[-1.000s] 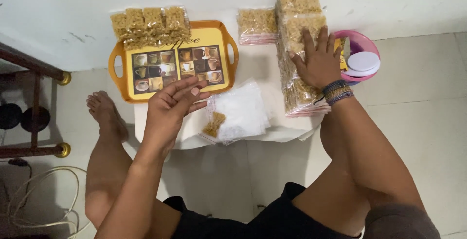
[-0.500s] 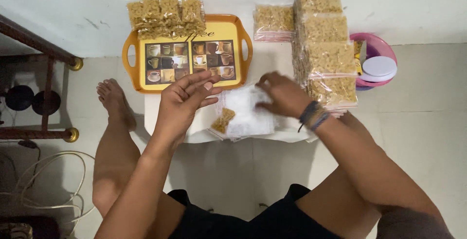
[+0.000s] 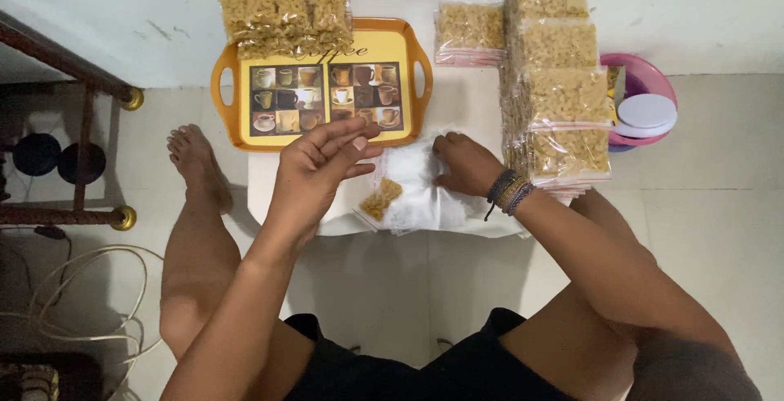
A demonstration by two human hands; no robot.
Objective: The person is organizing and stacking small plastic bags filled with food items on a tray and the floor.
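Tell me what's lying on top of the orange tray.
A row of clear pasta packets lies across the far edge of the orange tray. They hide that edge; the printed middle is bare.

The right hand [image 3: 467, 164] rests on a heap of clear plastic bags [image 3: 416, 189] beside 1 small clump of macaroni [image 3: 381, 198], while the left hand [image 3: 320, 164] hovers open-fingered over the yellow tray's [image 3: 233, 127] near edge.

white wall [image 3: 122, 9], pale tiled floor [image 3: 719, 205], dark wooden rack [image 3: 73, 148], maybe shelving.
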